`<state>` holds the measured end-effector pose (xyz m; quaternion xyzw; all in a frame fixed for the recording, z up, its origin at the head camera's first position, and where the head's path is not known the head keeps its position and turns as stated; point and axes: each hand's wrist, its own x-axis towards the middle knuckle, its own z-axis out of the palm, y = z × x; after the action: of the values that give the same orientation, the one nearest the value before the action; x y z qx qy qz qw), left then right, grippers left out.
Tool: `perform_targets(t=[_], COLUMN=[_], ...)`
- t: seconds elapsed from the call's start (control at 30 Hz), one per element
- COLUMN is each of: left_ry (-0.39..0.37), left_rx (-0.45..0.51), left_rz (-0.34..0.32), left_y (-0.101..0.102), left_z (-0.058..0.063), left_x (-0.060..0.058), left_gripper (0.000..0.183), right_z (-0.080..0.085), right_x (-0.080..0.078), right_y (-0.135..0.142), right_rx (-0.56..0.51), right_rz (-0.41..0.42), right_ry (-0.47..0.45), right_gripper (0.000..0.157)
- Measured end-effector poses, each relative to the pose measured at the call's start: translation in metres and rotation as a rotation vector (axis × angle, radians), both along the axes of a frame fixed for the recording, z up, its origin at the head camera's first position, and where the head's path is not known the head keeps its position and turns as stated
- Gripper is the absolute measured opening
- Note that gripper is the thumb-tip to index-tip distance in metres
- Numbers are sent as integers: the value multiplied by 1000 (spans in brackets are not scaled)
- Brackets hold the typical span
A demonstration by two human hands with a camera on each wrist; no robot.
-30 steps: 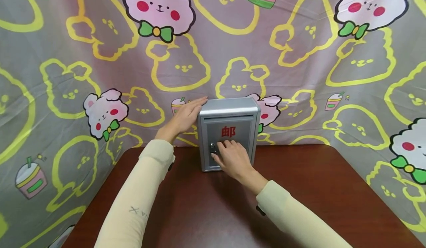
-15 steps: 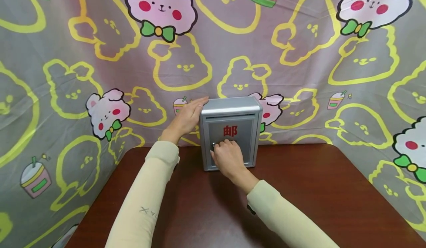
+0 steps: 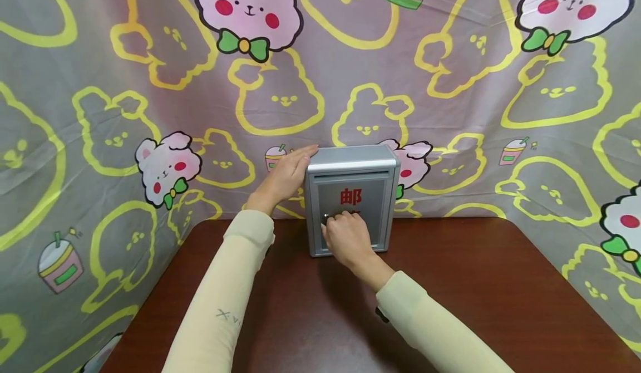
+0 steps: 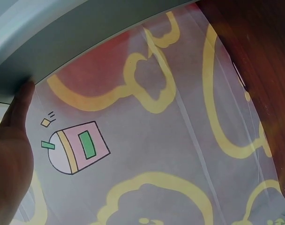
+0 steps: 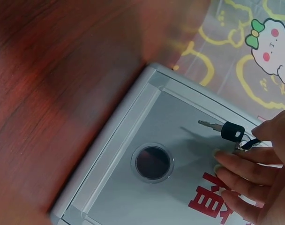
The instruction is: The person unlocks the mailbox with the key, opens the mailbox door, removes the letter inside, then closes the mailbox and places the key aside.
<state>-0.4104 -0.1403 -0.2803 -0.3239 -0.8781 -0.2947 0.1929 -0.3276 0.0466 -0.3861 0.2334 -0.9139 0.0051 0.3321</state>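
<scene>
A grey metal mailbox (image 3: 375, 206) with red lettering stands upright on the table. The left hand (image 3: 284, 177) lies along its upper left side, fingers extended towards the top corner; in the left wrist view the fingertips (image 4: 24, 93) meet the side wall. At the left of the door, the right hand (image 3: 346, 238) is by the lock (image 3: 325, 217). Thumb and index finger pinch a black-headed key (image 5: 251, 144) in the right wrist view. From its ring (image 5: 244, 140) a second key (image 5: 232, 131) hangs over the door. The pinched key's blade is hidden.
Below the lettering, the door has a round window (image 5: 153, 162). A narrow slot (image 3: 350, 174) runs across the top of the front. The dark red-brown table (image 3: 450, 273) meets a patterned cloth (image 3: 300, 94) close behind the mailbox.
The right hand has closed in on the lock, its fingers drawing together around the key. The left hand keeps its place on the mailbox. The head view has shifted slightly.
</scene>
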Motion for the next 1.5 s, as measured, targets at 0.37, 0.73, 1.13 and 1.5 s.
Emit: perform_targets(t=[0.37,0.73,1.13,1.5], left_ry=[1,-7,7,45], left_rx=[6,-9,-43,-46], left_rz=[11,-6,18,16], left_y=[-1,5,1,1], left_z=[4,1,1,0], left_x=[1,1,0,-1], left_gripper=[51,51,53,53], right_z=[-2,-9,-5,-8], right_x=[-4,-6,-11,-13], right_y=[-7,-6,-9,-8], right_rx=[-321,-416,-373,-307], right_rz=[2,-68,-46,-42], right_ry=[-313,-331,-326,-274], right_gripper=[47,61,58,57])
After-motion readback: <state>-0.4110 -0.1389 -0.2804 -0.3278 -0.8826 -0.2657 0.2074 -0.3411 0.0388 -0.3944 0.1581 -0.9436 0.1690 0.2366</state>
